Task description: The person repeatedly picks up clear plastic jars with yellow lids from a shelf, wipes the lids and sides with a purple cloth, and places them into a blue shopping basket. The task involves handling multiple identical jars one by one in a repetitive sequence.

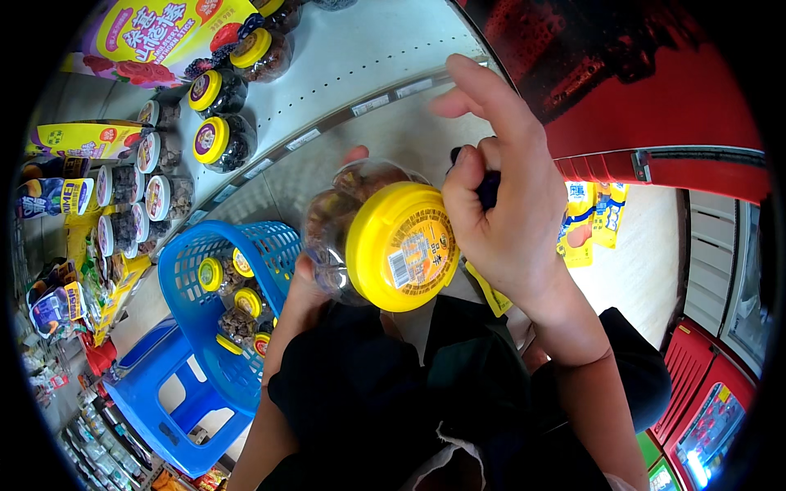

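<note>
A large clear plastic jar (334, 233) of brownish food is tilted in front of me, its yellow lid (362, 245) facing up towards the camera. The lid bears a printed label with a barcode. My left hand (309, 287) grips the jar from its left side and from beneath; the jar hides most of that hand. Close to the lid's right edge is my right hand (506, 178), index finger raised and the other fingers curled round a small dark object (489, 189). Most of that object is hidden, so its kind is unclear.
A blue plastic basket (245, 362) with several small yellow-lidded jars rests on a blue plastic stool (153, 423) at left. A white metal shelf (368, 46) carries dark-filled jars (224, 144) and snack bags. Red coolers (614, 116) stand at right, with yellow packets (592, 215) below.
</note>
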### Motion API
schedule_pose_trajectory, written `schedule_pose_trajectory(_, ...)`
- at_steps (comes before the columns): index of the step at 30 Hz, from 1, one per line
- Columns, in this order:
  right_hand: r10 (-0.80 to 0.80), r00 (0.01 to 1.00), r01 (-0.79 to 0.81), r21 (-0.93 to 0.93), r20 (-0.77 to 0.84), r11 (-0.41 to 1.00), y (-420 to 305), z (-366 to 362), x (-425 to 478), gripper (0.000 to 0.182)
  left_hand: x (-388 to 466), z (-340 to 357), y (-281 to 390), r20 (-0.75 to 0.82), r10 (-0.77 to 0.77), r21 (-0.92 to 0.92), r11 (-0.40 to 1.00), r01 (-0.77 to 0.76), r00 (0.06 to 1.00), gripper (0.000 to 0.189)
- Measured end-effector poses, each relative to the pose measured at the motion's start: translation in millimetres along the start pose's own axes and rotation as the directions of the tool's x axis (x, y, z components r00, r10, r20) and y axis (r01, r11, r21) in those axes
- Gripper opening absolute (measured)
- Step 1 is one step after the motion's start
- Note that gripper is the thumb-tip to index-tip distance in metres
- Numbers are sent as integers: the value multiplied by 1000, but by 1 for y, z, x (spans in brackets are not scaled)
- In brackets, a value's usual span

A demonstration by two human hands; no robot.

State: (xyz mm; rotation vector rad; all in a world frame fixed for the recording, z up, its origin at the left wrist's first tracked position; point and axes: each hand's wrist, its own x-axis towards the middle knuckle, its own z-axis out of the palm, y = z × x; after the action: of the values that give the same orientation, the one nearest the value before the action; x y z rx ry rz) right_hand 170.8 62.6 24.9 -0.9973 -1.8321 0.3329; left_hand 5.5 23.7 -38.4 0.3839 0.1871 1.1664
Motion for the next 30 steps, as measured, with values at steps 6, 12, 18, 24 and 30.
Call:
schedule_pose_trajectory(6,-125,992,125,61,9,990,5,-2,6,54,-1,-2,1,-73,-52,135,989,61,996,106)
schedule_pose_trajectory(12,-259,966,259,24,8,966,9,-3,12,48,-6,-8,-3,-101,-131,141,980,144,986,105)
schedule_pose_trajectory(18,-266,954,268,1,141,963,4,-9,13,49,-18,-15,0,-118,-191,139,968,207,974,103)
schedule_pose_trajectory(24,-341,914,348,4,222,937,6,-14,16,54,-31,-19,6,-116,-237,130,959,251,965,102)
schedule_pose_trajectory(30,-439,866,440,50,238,896,11,-12,19,48,-27,-16,0,-92,-307,132,939,317,947,101)
